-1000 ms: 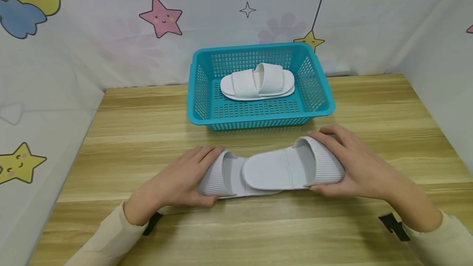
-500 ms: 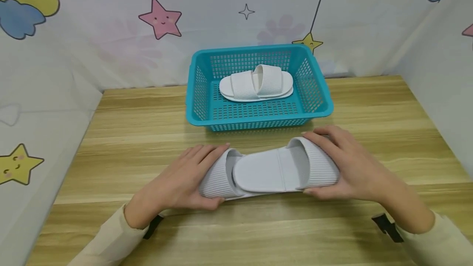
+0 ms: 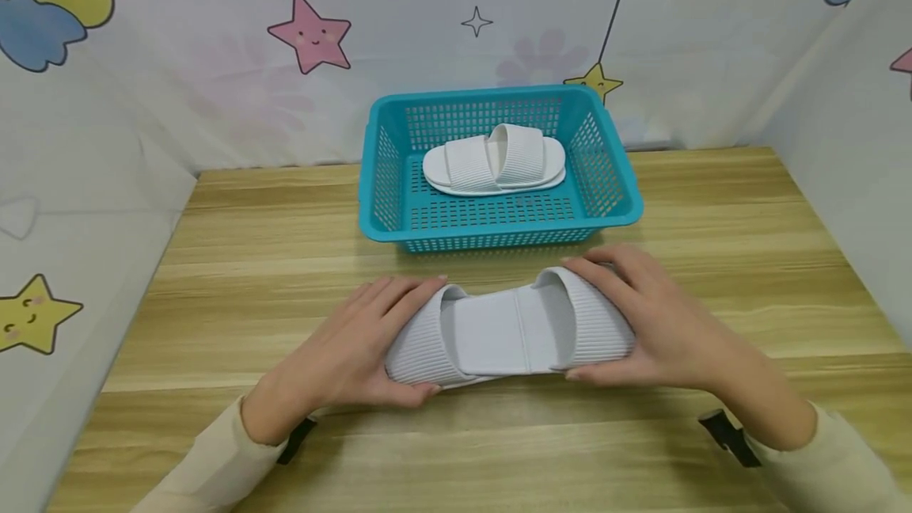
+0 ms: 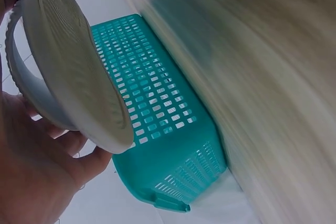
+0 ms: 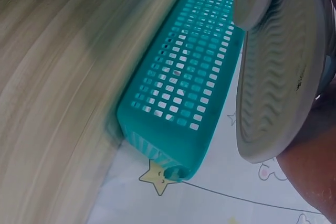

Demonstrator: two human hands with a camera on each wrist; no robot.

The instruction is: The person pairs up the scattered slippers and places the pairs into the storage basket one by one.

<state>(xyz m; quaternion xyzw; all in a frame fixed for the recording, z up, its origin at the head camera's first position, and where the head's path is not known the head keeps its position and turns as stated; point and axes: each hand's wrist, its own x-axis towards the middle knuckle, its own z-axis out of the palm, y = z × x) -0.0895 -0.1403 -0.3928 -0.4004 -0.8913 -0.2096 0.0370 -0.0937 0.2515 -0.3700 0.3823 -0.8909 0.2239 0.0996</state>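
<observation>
My left hand [image 3: 363,343] grips a white slipper by its ribbed strap [image 3: 423,345], fingers over the far side and thumb on the near side. My right hand [image 3: 651,323] holds a second white slipper [image 3: 492,332] the same way, round its strap. The heel of the right slipper is tucked into the left one's strap opening, lying over its footbed. In the left wrist view the ridged sole of the left slipper [image 4: 73,61] shows, raised off the table. The right wrist view shows the wavy sole of the other slipper [image 5: 283,77].
Behind the hands a teal plastic basket [image 3: 499,236] stands on the wooden table [image 3: 271,260]. Inside it lies another pair of white slippers [image 3: 470,165], one strap tucked by the other. A white cloth with printed stars [image 3: 420,22] hangs at the back and sides.
My right hand has moved left with its slipper, sliding the heel deeper into the left slipper's strap. My left hand has barely moved.
</observation>
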